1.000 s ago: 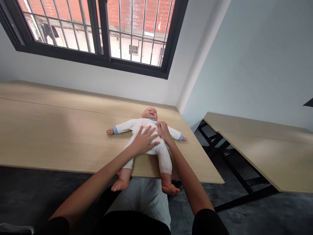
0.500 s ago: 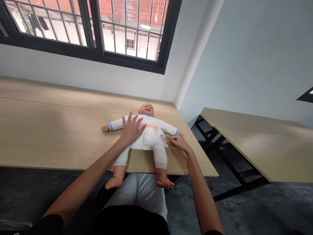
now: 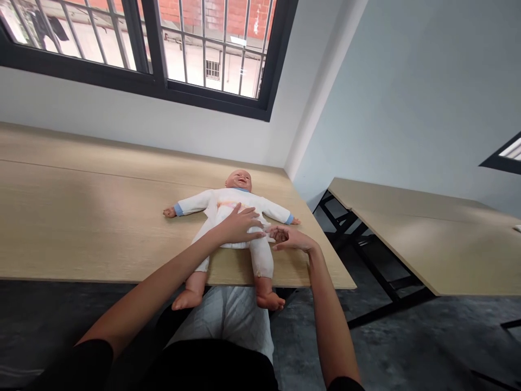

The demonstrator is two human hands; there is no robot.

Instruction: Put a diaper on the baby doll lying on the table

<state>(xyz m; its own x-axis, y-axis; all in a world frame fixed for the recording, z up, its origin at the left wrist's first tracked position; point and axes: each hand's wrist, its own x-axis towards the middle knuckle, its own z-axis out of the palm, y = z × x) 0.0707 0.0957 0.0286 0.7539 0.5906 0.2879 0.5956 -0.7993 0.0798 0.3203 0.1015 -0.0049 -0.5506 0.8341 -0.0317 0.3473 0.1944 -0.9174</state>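
Note:
A baby doll point(image 3: 239, 182) lies on its back on the wooden table, in white clothes with blue collar and cuffs. Round its middle is a white diaper point(image 3: 234, 241) with a pale orange-pink upper band. My left hand point(image 3: 240, 224) lies over the front of the diaper, fingers stretched out toward the right and covering part of it. Beside the doll's right-hand hip in the picture is my right hand point(image 3: 290, 239), fingers bent, thumb apart from them. Its fingertips are close to the diaper's white side flap; whether they touch it is unclear.
The doll's feet point(image 3: 188, 298) stick out past the front edge of the table point(image 3: 101, 233). A second table point(image 3: 407, 233) stands to the right across a gap. Behind is a wall with a barred window point(image 3: 215, 54).
My left hand has slid right across the doll's belly, uncovering the left side of the diaper. My right hand's fingers have loosened from their pinch at the side flap. The view has shifted slightly.

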